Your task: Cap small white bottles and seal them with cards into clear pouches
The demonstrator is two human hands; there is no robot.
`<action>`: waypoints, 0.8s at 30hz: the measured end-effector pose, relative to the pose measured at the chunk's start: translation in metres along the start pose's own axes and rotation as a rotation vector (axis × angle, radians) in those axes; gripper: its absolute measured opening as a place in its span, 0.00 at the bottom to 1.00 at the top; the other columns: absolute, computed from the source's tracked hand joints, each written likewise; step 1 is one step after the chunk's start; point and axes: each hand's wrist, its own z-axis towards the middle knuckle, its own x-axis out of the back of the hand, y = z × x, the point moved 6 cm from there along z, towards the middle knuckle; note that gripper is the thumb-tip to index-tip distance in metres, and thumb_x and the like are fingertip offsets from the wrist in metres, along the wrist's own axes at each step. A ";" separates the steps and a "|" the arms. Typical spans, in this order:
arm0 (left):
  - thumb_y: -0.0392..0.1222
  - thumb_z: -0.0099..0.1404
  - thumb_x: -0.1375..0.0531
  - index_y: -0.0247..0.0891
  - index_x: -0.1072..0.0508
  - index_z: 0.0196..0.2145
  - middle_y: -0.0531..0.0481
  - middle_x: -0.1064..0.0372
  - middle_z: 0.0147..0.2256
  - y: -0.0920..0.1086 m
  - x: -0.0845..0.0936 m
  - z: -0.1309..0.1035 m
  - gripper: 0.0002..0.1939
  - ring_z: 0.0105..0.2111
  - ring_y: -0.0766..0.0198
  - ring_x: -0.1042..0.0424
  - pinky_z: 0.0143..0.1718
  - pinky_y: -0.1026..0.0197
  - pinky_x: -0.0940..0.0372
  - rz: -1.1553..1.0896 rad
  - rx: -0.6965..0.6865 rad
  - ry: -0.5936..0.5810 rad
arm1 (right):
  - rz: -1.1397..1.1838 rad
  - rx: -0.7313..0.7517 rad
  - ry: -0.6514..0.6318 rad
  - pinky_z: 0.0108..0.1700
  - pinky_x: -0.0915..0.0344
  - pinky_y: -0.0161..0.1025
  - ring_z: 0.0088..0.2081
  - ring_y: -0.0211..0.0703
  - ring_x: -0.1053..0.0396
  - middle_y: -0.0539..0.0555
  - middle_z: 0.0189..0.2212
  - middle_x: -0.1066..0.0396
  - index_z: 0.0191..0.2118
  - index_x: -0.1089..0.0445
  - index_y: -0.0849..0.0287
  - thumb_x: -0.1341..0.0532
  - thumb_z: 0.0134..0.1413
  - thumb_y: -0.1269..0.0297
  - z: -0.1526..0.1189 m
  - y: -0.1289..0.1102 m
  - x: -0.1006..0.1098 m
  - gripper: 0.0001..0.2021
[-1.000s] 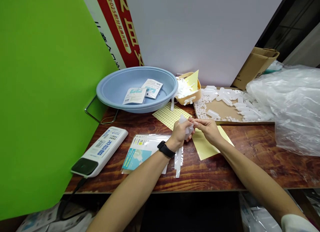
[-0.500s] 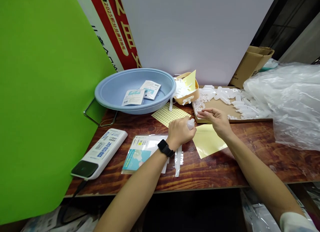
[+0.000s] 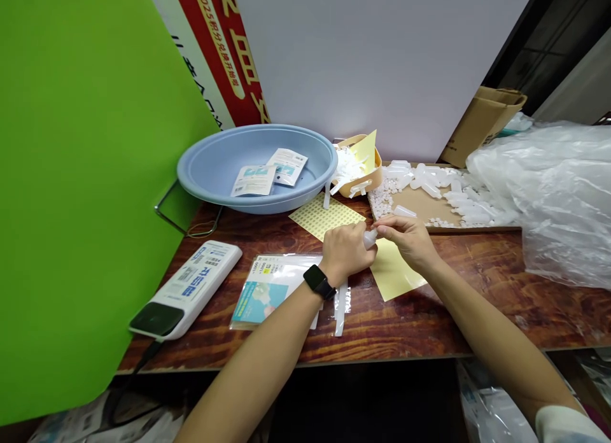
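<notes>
Wrapped round a small translucent bottle (image 3: 369, 239), my left hand (image 3: 347, 252) wears a black watch at the wrist. The bottle's top end points right, toward my right hand (image 3: 405, 239). The fingertips of that hand are pinched together at the bottle's tip; what they hold is too small to make out. Below the hands lies a plain yellow sheet (image 3: 394, 274). Behind my left hand is a yellow sheet with rows of small dots (image 3: 324, 217). A cardboard tray (image 3: 420, 204) behind my right hand holds several translucent bottles and small white pieces.
A blue basin (image 3: 205, 188) with two packets stands at the back left, beside a tan basket (image 3: 360, 185) of white strips. Clear packets (image 3: 262, 296) and a white device (image 3: 188, 290) lie at the left. Clear plastic (image 3: 563, 201) is heaped at the right.
My right hand has moved left and its fingers have closed at the bottle's tip. A bottle near the tray's front edge, earlier hidden by that hand, now shows.
</notes>
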 end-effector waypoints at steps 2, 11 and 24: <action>0.47 0.59 0.43 0.36 0.26 0.35 0.41 0.26 0.30 -0.001 -0.001 0.000 0.12 0.33 0.47 0.26 0.27 0.57 0.49 0.002 0.009 0.000 | -0.023 0.021 -0.006 0.37 0.31 0.39 0.32 0.40 0.30 0.50 0.28 0.24 0.27 0.22 0.55 0.28 0.43 0.54 0.000 0.001 -0.001 0.10; 0.47 0.62 0.46 0.34 0.26 0.36 0.36 0.26 0.32 -0.007 -0.003 -0.005 0.15 0.34 0.46 0.26 0.27 0.56 0.48 0.053 -0.002 0.010 | 0.016 -0.080 -0.084 0.27 0.38 0.35 0.24 0.34 0.37 0.49 0.23 0.29 0.25 0.25 0.58 0.27 0.39 0.48 -0.002 0.018 -0.017 0.17; 0.39 0.51 0.39 0.40 0.35 0.31 0.54 0.36 0.25 -0.038 -0.010 0.009 0.10 0.24 0.65 0.37 0.26 0.62 0.43 -0.866 0.360 0.217 | -0.510 0.167 0.224 0.27 0.40 0.38 0.24 0.39 0.36 0.51 0.22 0.28 0.30 0.23 0.58 0.39 0.57 0.53 0.018 -0.015 0.056 0.15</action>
